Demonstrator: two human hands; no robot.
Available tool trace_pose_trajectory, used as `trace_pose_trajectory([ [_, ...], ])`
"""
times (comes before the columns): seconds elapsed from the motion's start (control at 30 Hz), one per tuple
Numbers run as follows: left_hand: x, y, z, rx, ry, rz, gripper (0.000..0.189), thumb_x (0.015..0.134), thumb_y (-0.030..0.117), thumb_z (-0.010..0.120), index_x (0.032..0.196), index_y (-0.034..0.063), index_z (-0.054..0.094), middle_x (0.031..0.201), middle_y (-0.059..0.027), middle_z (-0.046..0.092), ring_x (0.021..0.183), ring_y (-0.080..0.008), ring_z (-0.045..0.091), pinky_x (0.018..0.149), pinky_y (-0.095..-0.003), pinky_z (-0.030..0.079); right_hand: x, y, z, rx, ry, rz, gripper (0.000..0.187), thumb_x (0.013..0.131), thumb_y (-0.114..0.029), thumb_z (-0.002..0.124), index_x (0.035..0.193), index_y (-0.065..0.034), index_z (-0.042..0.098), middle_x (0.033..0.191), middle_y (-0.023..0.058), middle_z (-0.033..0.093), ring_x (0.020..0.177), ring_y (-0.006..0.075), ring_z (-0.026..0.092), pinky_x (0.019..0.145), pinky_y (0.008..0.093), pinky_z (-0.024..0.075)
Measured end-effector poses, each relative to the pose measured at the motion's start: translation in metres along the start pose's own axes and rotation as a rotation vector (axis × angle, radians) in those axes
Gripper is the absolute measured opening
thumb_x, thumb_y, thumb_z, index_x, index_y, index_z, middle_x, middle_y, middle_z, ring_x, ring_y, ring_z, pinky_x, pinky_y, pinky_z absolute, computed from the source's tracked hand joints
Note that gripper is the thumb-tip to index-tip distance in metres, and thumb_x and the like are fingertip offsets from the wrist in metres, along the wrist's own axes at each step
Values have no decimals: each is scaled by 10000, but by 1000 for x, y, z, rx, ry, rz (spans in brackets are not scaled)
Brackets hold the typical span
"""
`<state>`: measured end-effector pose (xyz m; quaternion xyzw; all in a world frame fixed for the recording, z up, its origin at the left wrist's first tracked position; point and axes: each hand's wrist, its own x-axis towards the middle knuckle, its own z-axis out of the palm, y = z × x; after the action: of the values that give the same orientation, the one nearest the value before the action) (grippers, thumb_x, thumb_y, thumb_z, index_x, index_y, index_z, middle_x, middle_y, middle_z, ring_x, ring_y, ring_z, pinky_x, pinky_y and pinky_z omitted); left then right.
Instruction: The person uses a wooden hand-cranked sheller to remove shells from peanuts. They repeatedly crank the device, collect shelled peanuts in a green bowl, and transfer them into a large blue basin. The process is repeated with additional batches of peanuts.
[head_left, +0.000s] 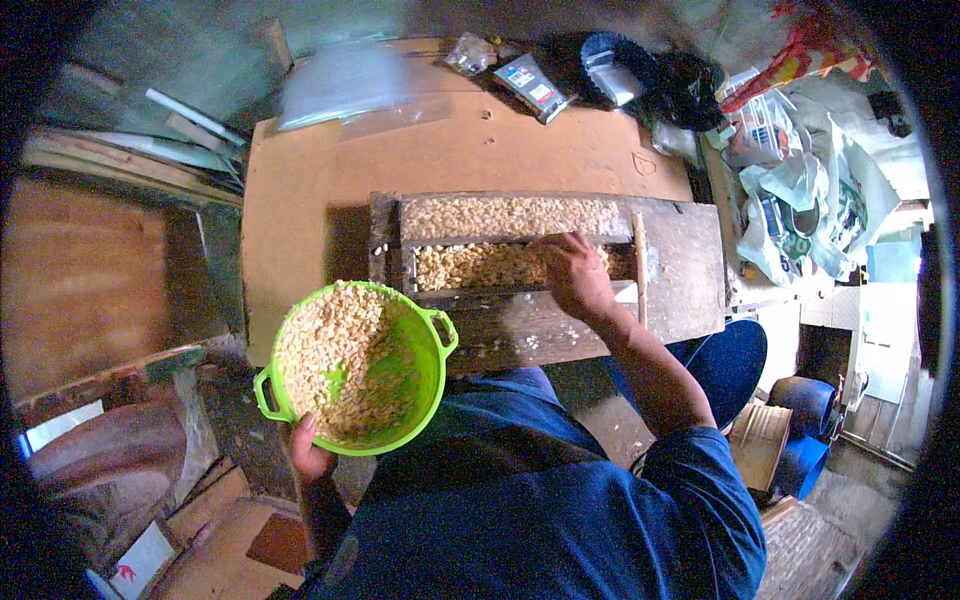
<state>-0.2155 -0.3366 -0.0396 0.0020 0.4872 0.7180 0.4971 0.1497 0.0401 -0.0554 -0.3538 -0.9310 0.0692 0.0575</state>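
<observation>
My left hand (310, 448) holds a lime-green plastic basin with two handles (420, 375) by its near left rim, thumb on the edge. Pale split beans (322, 330) lie in it, heaped to the left, and the basin tips a little. My right hand (579, 277) reaches down to the beans (480, 268) in a slot of a wooden mould (390, 262). Its fingertips are partly hidden, so whether they pinch anything is unclear. Behind that slot lies a flat row of beans (510, 217), seemingly under clear plastic film. A wooden strip (641, 262) crosses the mould's right side.
The mould rests on a brown tabletop (420, 161). Clear plastic sheets (345, 82), a grey printed packet (532, 86) and a dark round container (615, 67) stand along the back. Plastic bags (810, 195) lie at right; blue drums (802, 405) stand below. Loose bits lie on the mould's front board (517, 322).
</observation>
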Motion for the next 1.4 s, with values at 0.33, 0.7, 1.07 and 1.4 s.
trace_pose_trajectory([
  [0.33, 11, -32, -57, -10, -42, -97, 822, 922, 274, 684, 1618, 47, 310, 1588, -155, 455, 1409, -369, 490, 1171, -525, 429, 72, -106, 11, 176, 39, -128, 401, 870, -129, 687, 1271, -132, 694, 1226, 94, 673, 1148, 327, 588, 1021, 443, 499],
  [0.7, 33, -130, -206, -91, -118, -89, 688, 992, 305, 692, 1569, 56, 409, 1539, -121, 510, 1390, -286, 493, 1200, -460, 389, 88, -120, 20, 249, -2, -415, 322, 807, -14, 662, 1112, -87, 734, 1205, 107, 682, 1137, 331, 605, 1012, 472, 501],
  [1.07, -5, -24, -1, 379, 42, 28, 842, 810, 166, 828, 1540, 43, 427, 1450, -108, 571, 1284, -266, 597, 1076, -432, 499, 54, -245, 19, 235, -68, -625, 543, 900, -188, 598, 1427, -60, 578, 1441, 138, 573, 1310, 337, 558, 1097, 452, 521],
  [1.4, -12, -17, 37, 391, -84, 4, 834, 813, 170, 745, 1552, 20, 389, 1472, -147, 559, 1327, -287, 575, 1095, -437, 479, -9, -187, 47, 968, -612, -708, 539, 1019, -436, 581, 1401, -56, 591, 1395, 185, 625, 1283, 379, 591, 1009, 471, 554],
])
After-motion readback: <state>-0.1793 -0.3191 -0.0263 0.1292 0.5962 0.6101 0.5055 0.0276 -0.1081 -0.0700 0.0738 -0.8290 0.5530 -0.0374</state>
